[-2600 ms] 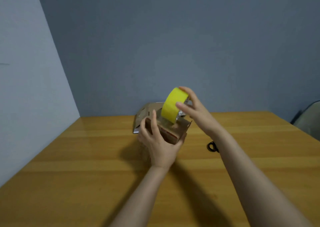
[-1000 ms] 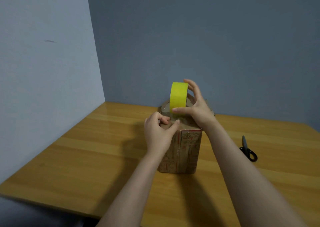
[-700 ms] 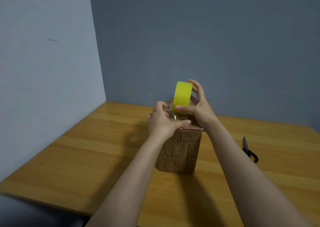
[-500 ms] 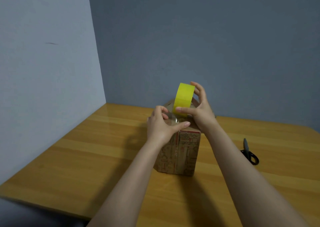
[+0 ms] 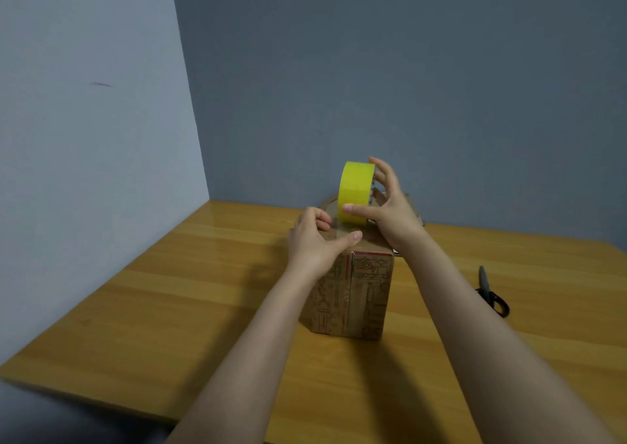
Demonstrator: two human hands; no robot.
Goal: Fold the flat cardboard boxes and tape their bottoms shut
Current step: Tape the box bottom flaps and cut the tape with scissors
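Note:
A printed brown cardboard box (image 5: 363, 294) stands upright in the middle of the wooden table (image 5: 169, 308), its closed flaps facing up. My right hand (image 5: 390, 206) grips a yellow tape roll (image 5: 354, 192) on edge above those flaps, thumb across the roll's front and fingers behind it. My left hand (image 5: 315, 240) rests on the box's near left top edge, thumb stretched along the edge and fingers curled on the flaps. I cannot make out the strip of tape between roll and box.
Black scissors (image 5: 492, 291) lie on the table to the right of the box. Another piece of cardboard (image 5: 412, 206) shows behind the box near the grey wall. The pale wall on the left runs close along the table's left edge.
The box now stands on the table instead of being held in the air. In the last second my right hand moved the roll slightly right and back, while my left hand settled onto the top edge.

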